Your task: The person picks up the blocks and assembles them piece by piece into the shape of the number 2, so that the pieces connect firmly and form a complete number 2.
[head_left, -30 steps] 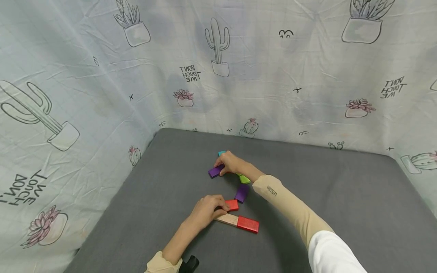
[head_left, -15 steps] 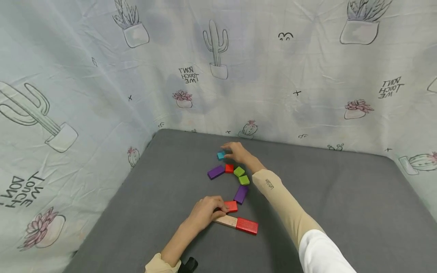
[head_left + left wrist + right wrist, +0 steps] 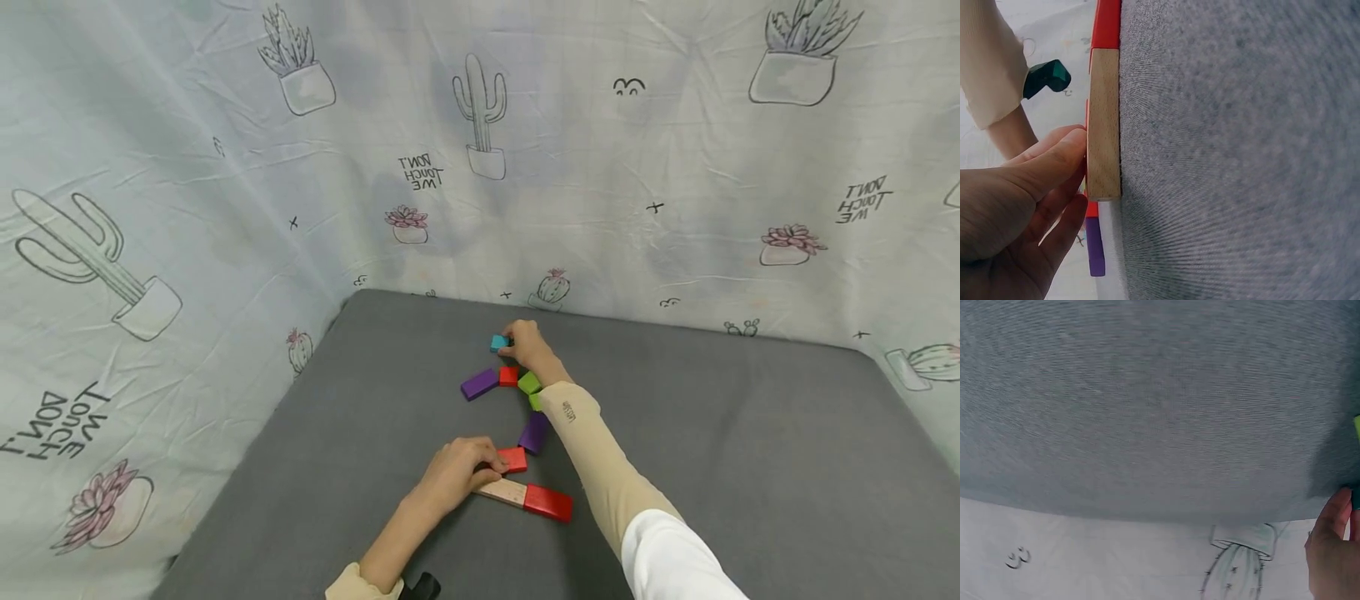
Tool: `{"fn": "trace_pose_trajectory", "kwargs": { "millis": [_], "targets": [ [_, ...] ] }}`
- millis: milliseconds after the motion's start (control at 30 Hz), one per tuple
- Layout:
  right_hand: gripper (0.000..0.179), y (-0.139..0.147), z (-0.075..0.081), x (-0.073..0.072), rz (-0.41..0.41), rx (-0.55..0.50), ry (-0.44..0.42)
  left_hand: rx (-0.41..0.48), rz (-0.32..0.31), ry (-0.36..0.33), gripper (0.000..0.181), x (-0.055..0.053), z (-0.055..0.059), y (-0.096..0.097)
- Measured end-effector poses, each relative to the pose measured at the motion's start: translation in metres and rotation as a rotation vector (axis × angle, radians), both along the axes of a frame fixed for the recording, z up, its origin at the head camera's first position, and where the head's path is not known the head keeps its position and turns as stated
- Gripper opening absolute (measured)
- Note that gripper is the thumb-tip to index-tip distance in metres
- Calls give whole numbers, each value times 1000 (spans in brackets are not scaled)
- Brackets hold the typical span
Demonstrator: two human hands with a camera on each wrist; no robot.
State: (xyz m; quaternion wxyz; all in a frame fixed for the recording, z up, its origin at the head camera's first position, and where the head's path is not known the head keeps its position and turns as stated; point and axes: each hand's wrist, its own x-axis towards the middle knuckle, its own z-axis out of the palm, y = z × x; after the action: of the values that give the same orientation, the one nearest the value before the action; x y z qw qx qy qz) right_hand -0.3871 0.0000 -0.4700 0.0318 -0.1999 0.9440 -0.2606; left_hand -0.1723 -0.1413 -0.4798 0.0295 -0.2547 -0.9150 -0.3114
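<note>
At the far end of the blocks, my right hand (image 3: 527,343) pinches a small blue block (image 3: 498,343) between thumb and fingers. In the right wrist view that hand (image 3: 1334,547) shows only at the right edge. Nearer the front, my left hand (image 3: 459,471) has bent fingers and thumb at a red block (image 3: 513,459), partly covering it. The left thumb (image 3: 1072,144) lies against the edge of a plain wooden block (image 3: 1104,125). A longer red block (image 3: 548,502) meets the wooden one end to end.
Between the hands, a curved row holds a purple block (image 3: 480,384), a red cube (image 3: 508,377), two green blocks (image 3: 529,382) and another purple block (image 3: 534,433). The right sleeve partly covers one green block. A grey cloth (image 3: 720,467) covers the table; printed curtains (image 3: 600,167) hang behind.
My right hand has let go of the left purple block, moved back to the blue block and pinched it, shifting it slightly right. My left hand has stayed in place.
</note>
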Motion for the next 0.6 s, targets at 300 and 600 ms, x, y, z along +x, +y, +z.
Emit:
{"fn": "trace_pose_trajectory", "kwargs": {
  "millis": [300, 600],
  "targets": [
    [27, 24, 12, 0, -227, -148, 26, 3, 3, 22, 7, -2, -2, -1],
    [28, 38, 23, 2, -243, -342, 177, 2, -7, 22, 7, -2, -3, -2]
  ]
}}
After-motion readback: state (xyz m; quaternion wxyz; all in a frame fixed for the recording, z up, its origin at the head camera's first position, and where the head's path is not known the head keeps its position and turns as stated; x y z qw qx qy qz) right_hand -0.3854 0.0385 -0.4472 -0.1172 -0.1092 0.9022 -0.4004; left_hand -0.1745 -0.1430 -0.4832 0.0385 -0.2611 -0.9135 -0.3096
